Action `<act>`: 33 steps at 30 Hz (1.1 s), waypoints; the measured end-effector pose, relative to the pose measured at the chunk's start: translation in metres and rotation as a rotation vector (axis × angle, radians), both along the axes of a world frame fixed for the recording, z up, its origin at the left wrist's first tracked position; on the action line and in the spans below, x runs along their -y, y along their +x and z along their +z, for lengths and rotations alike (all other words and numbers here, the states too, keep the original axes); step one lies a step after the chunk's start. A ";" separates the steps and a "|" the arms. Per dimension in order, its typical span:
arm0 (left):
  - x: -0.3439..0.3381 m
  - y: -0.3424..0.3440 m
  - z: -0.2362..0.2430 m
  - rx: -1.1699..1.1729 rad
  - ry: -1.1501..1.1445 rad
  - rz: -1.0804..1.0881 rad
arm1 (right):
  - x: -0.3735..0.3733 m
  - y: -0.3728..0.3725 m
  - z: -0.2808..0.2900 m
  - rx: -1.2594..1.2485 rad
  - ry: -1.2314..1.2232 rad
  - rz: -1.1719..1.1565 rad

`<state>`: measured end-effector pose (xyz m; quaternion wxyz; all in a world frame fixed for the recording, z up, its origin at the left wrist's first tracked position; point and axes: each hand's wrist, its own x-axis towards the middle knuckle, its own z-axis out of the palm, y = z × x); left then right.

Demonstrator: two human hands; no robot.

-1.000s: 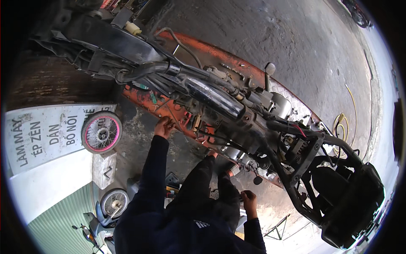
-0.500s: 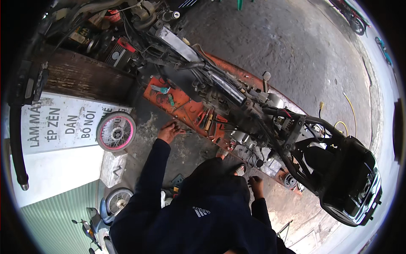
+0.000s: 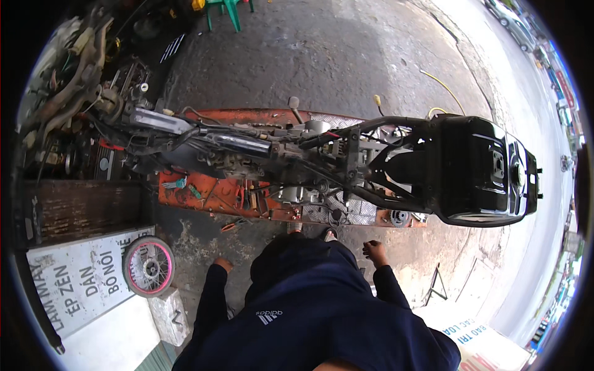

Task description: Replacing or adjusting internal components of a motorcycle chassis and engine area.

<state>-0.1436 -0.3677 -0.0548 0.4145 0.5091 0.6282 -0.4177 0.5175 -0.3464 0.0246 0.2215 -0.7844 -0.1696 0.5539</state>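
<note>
A motorcycle frame (image 3: 353, 159) is being carried on an orange platform (image 3: 213, 205) ahead of the right hand (image 3: 374, 253) and left hand (image 3: 223, 264), its long axis running crosswise. The right, half-curled, seemingly empty, is being held nearer; the left's opening and contents cannot be told.

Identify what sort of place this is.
Probably a small motorbike repair shop, open to the street: a stripped motorcycle frame stands over an orange platform with hand tools on it, and a loose pink-rimmed wheel leans by a sign.
</note>
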 end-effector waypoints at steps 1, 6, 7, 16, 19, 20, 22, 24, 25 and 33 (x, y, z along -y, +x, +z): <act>-0.036 0.034 0.018 0.185 0.153 0.146 | -0.008 -0.002 0.013 0.017 0.043 -0.001; -0.189 0.208 0.179 1.191 0.282 0.807 | -0.058 -0.016 0.107 -0.006 0.380 -0.119; -0.206 0.238 0.202 1.236 0.347 0.765 | -0.066 -0.019 0.127 0.001 0.468 -0.126; -0.255 0.352 0.215 0.731 1.283 -0.522 | -0.123 -0.075 0.210 -0.025 0.826 -0.256; -0.259 0.350 0.214 0.679 1.289 -0.571 | -0.125 -0.081 0.208 0.000 0.828 -0.267; -0.259 0.350 0.220 0.687 1.289 -0.580 | -0.125 -0.079 0.204 0.014 0.808 -0.269; -0.253 0.345 0.231 0.769 1.190 -0.583 | -0.120 -0.071 0.195 0.047 0.759 -0.257; -0.244 0.338 0.241 0.826 1.161 -0.506 | -0.120 -0.065 0.185 0.094 0.782 -0.251; -0.241 0.336 0.243 0.881 1.130 -0.423 | -0.118 -0.063 0.179 0.095 0.783 -0.259; -0.245 0.345 0.217 1.161 0.983 -0.089 | -0.119 -0.069 0.208 0.870 0.806 0.151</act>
